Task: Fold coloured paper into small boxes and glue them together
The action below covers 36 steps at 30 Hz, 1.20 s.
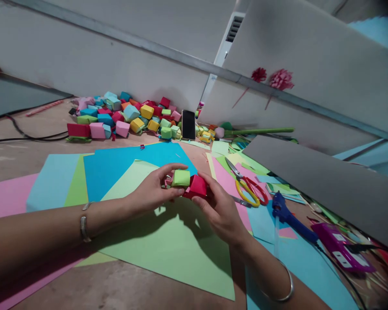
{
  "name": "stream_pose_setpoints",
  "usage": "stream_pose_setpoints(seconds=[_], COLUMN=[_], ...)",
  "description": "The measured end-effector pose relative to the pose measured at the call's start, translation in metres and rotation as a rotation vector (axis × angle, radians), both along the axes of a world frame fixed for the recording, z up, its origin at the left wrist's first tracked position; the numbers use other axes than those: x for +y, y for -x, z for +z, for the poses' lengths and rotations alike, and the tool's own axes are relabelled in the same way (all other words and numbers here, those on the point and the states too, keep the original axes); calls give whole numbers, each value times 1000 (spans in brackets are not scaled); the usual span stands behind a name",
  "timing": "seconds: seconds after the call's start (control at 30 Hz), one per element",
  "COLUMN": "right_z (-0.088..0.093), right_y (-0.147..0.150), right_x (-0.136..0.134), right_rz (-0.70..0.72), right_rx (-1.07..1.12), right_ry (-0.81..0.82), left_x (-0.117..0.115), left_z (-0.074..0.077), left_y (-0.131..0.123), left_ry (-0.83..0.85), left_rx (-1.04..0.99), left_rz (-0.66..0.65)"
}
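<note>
My left hand (161,185) is closed, thumb and fingers gripping a small light-green folded paper box (181,178). A red folded paper box (198,186) sits against its right side, pinched between the thumb and fingers of my right hand (218,209). The two boxes touch; whether they are joined I cannot tell. A bit of pink paper shows at the left end of the green box. Both hands are held above a large sheet of light-green paper (171,254), casting shadows on it.
Several colourful paper boxes (131,113) are heaped against the wall, beside a phone (188,125). Blue paper (116,168) lies under the green sheet. To the right are scissors (250,185), a blue glue gun (292,219), a purple power strip (341,247) and a grey board (323,185).
</note>
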State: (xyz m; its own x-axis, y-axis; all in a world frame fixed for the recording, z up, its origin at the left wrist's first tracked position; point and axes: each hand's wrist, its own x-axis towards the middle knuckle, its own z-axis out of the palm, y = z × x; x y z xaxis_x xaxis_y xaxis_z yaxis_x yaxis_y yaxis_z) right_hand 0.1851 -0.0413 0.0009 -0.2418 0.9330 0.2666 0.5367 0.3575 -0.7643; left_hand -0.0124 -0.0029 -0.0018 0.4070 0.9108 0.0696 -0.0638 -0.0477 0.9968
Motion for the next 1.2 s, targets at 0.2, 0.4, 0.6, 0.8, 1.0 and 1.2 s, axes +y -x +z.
stream_pose_setpoints(seconds=[0.2, 0.4, 0.6, 0.8, 1.0, 1.2], right_z=[-3, -4, -4, -5, -4, -4], right_y=[-1, -3, -1, -2, -3, 5], right_x=[1, 1, 0, -2, 1, -4], right_rz=[-10, -32, -23, 30, 95, 54], right_rx=[-65, -182, -244, -156, -25, 318], right_ry=[-50, -212, -367, -258, -116, 65], left_x=[0, -3, -3, -4, -2, -4], left_z=[-5, -1, -5, -10, -9, -10], left_y=[1, 2, 3, 2, 2, 2], left_ry=[-61, -230, -399, -317, -233, -427], left_rx=[57, 149, 230, 121, 124, 136], left_rz=[-22, -15, -8, 24, -17, 44])
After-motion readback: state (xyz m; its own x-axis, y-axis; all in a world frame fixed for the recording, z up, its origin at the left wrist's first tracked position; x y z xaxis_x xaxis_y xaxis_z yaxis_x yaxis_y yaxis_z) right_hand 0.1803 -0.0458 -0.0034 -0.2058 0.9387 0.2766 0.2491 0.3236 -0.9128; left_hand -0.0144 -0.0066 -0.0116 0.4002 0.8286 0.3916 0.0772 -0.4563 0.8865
